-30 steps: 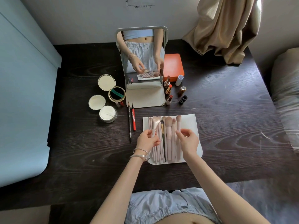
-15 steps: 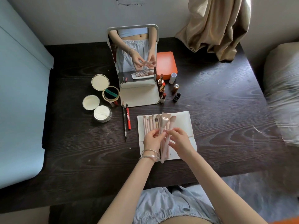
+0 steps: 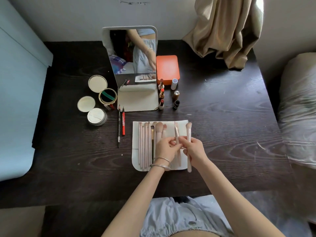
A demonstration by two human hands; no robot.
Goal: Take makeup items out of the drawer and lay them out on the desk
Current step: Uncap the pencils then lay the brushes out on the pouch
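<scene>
Here my left hand (image 3: 165,147) pinches a flat brush (image 3: 177,134) by its handle, and my right hand (image 3: 195,148) grips a round-tipped brush (image 3: 189,134), fingers curled round the stem. Both brushes stand nearly upright in the frame, just apart, bristles toward the top, over the right part of the white pouch (image 3: 171,127) at the centre. On the pouch's left part lies a row of brushes (image 3: 145,144), side by side. 2 bangles (image 3: 161,164) sit on my left wrist. Left of the pouch lie 2 pencils (image 3: 121,125) on the dark desk (image 3: 230,134). Above them stands a mirror (image 3: 133,53), with 3 round compacts (image 3: 95,100) at its left and lipsticks (image 3: 161,95) at its right. An orange box (image 3: 168,68) sits just beside the mirror, upper centre. A curtain (image 3: 227,28) hangs at upper right.
</scene>
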